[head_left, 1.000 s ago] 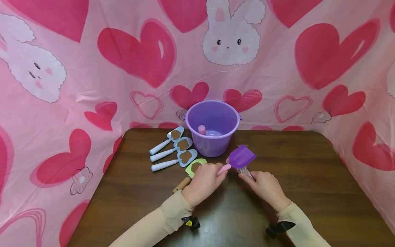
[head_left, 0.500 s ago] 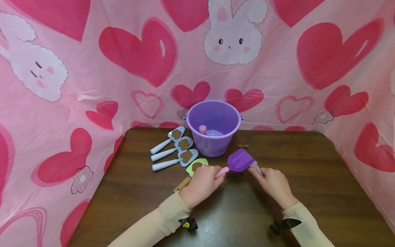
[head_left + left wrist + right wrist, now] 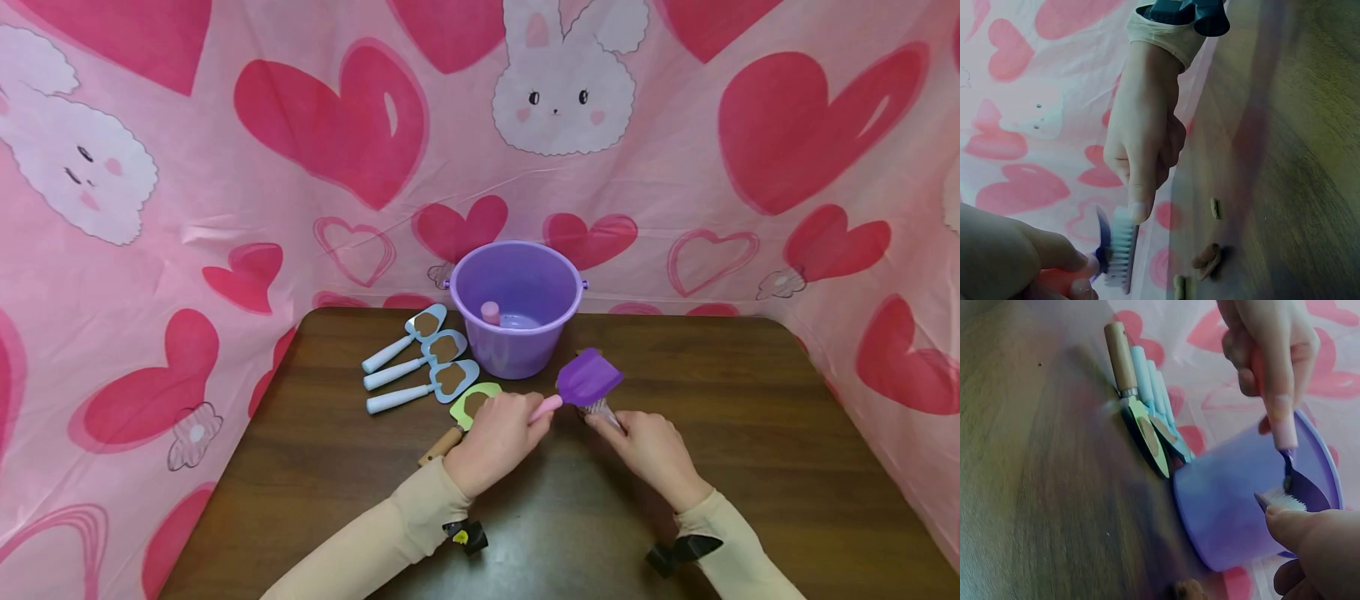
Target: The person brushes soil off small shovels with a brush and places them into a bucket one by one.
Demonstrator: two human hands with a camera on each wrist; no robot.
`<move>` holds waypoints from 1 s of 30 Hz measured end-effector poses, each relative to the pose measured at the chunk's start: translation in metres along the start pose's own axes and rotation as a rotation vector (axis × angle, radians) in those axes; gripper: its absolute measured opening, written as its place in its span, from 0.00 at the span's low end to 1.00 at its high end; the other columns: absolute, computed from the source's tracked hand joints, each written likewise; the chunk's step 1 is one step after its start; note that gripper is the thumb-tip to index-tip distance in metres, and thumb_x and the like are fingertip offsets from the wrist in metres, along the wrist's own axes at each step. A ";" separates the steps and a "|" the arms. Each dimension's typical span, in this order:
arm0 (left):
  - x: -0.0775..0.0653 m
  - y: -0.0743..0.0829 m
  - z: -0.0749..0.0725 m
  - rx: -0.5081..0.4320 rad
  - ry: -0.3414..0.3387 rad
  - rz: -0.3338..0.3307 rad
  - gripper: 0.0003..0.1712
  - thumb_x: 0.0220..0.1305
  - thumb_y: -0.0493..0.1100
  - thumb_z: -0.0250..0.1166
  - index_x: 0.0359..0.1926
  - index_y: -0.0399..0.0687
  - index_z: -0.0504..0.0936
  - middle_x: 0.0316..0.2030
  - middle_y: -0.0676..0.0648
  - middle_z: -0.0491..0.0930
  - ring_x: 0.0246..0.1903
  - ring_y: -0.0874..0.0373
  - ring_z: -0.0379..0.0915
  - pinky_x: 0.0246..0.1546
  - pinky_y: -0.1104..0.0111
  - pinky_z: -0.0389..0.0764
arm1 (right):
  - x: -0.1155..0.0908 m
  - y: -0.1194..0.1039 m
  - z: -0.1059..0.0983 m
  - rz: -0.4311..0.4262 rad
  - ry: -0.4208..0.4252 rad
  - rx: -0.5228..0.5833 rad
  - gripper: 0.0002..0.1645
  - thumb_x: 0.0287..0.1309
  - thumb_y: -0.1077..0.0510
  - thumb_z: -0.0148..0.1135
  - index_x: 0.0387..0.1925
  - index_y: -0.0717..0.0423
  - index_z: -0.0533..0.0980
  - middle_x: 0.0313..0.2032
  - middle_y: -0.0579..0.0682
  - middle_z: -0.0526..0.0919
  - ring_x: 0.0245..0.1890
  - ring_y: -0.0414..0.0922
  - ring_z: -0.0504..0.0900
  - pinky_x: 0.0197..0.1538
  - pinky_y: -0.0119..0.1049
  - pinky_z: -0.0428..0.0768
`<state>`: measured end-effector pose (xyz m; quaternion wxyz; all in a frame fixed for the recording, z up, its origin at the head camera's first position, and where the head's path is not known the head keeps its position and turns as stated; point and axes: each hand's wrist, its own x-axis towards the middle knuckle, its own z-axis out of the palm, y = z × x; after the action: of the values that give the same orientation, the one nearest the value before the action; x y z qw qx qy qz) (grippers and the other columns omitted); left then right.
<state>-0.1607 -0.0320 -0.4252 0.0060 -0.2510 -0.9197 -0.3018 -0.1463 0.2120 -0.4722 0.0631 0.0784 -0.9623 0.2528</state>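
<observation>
My left hand [image 3: 498, 442] grips the pink handle of a purple toy shovel [image 3: 588, 377], its blade raised above the table. In my right hand [image 3: 652, 454] is a small brush [image 3: 602, 408], its white bristles [image 3: 1285, 500] at the shovel blade's underside. The left wrist view has the bristles [image 3: 1122, 247] close against the blade, partly blurred. Small brown pieces [image 3: 1209, 261] lie on the tabletop below the hands. Behind the shovel stands a purple bucket [image 3: 516, 354].
Three blue trowels [image 3: 401, 398] with pale handles lie side by side left of the bucket. A green trowel [image 3: 441, 446] with a wooden handle lies partly behind my left hand. Inside the bucket is a pink cylindrical end [image 3: 491, 313]. Heart-patterned cloth [image 3: 337, 133] surrounds the brown table [image 3: 750, 433].
The brush went right to the blade's front edge, then came back left under the blade. The shovel dipped and turned, then rose again. Bucket and trowels stay in place.
</observation>
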 end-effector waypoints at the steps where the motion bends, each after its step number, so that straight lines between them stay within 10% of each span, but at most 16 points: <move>1: 0.000 0.000 0.000 -0.003 -0.007 -0.002 0.07 0.71 0.44 0.68 0.37 0.44 0.86 0.17 0.55 0.70 0.16 0.63 0.65 0.19 0.74 0.66 | 0.000 0.001 -0.002 0.011 0.003 0.004 0.30 0.67 0.40 0.67 0.16 0.49 0.69 0.15 0.40 0.63 0.16 0.40 0.64 0.22 0.37 0.62; 10: -0.009 -0.005 0.002 0.046 0.001 0.053 0.16 0.71 0.43 0.68 0.25 0.50 0.75 0.16 0.56 0.64 0.18 0.61 0.64 0.21 0.71 0.66 | 0.003 0.019 -0.011 0.107 -0.004 -0.005 0.31 0.70 0.40 0.64 0.16 0.51 0.68 0.16 0.43 0.64 0.19 0.44 0.66 0.24 0.39 0.63; 30: -0.004 -0.003 0.002 0.036 -0.001 0.037 0.12 0.71 0.44 0.68 0.29 0.48 0.81 0.17 0.56 0.69 0.18 0.61 0.66 0.22 0.71 0.67 | 0.001 0.012 -0.008 0.070 0.028 0.008 0.30 0.67 0.41 0.67 0.15 0.50 0.68 0.15 0.42 0.63 0.17 0.43 0.65 0.23 0.38 0.62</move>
<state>-0.1579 -0.0348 -0.4289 0.0155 -0.2680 -0.9202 -0.2848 -0.1492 0.2263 -0.4703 0.0674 0.0413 -0.9624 0.2600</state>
